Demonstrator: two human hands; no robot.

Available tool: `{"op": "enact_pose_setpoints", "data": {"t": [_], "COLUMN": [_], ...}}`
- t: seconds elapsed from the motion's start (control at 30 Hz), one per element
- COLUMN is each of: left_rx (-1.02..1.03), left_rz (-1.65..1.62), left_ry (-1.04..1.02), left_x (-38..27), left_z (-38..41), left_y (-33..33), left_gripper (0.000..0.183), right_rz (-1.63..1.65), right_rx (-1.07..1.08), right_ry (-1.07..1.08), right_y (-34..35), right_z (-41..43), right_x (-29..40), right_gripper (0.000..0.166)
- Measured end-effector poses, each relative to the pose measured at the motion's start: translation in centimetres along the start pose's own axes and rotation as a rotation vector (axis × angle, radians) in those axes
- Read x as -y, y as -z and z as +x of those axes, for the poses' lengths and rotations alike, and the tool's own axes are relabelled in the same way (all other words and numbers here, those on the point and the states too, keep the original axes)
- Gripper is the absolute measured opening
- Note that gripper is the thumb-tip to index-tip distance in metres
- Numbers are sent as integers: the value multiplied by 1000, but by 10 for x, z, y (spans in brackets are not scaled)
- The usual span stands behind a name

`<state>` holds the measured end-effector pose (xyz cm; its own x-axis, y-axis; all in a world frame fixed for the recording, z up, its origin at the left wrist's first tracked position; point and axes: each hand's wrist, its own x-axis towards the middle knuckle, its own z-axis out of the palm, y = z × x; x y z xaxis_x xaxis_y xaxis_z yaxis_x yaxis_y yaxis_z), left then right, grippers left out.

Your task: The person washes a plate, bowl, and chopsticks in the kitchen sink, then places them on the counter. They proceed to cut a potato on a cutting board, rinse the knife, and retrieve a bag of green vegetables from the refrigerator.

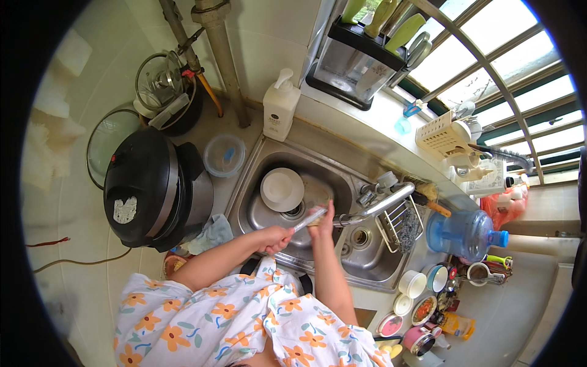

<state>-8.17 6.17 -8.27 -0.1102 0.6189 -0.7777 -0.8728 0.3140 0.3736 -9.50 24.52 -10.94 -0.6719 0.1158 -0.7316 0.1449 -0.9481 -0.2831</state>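
Over the large basin of a stainless steel sink [257, 158], my left hand [276, 239] is closed around one end of a slim, light-coloured utensil [308, 219], whose exact kind I cannot tell. My right hand [323, 221] is at its far end, fingers against a yellowish thing [315, 221], perhaps a sponge. Both are close to the spout of the chrome faucet [376, 208]. Stacked white bowls or plates [282, 189] rest in the basin beside the drain [296, 211], left of my hands.
A black electric cooker [142, 188], a lidded plastic container [224, 155] and a blue-grey cloth [218, 234] lie left. Behind the sink stands a white pump bottle [280, 110]. On the right are a wire rack [399, 225], a blue water jug [458, 236] and white bowls [412, 283].
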Motion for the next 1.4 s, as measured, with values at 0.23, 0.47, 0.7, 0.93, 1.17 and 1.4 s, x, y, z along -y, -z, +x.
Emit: {"op": "enact_pose_setpoints", "data": {"t": [0.23, 0.47, 0.7, 0.93, 1.17, 1.4], "left_rx": [-72, -837, -420, 238, -663, -443], "left_rz": [53, 1281, 988, -201, 1196, 1063], "left_ry": [-154, -534, -380, -92, -377, -492], "left_x": [-25, 19, 19, -6, 12, 32], "left_z": [13, 63, -14, 5, 59, -8], "left_y": [-19, -25, -17, 9, -13, -11], "left_gripper": [18, 21, 22, 32, 24, 24], "right_rz": [-511, -988, -87, -383, -920, -177], "right_rx": [-30, -271, -101, -105, -201, -211], "right_ry": [-271, 153, 74, -72, 98, 50], "right_y": [39, 97, 53, 21, 90, 35], "right_z": [39, 88, 51, 9, 62, 38], "right_x": [-21, -54, 13, -39, -69, 3], "right_gripper": [24, 27, 39, 21, 23, 39]}}
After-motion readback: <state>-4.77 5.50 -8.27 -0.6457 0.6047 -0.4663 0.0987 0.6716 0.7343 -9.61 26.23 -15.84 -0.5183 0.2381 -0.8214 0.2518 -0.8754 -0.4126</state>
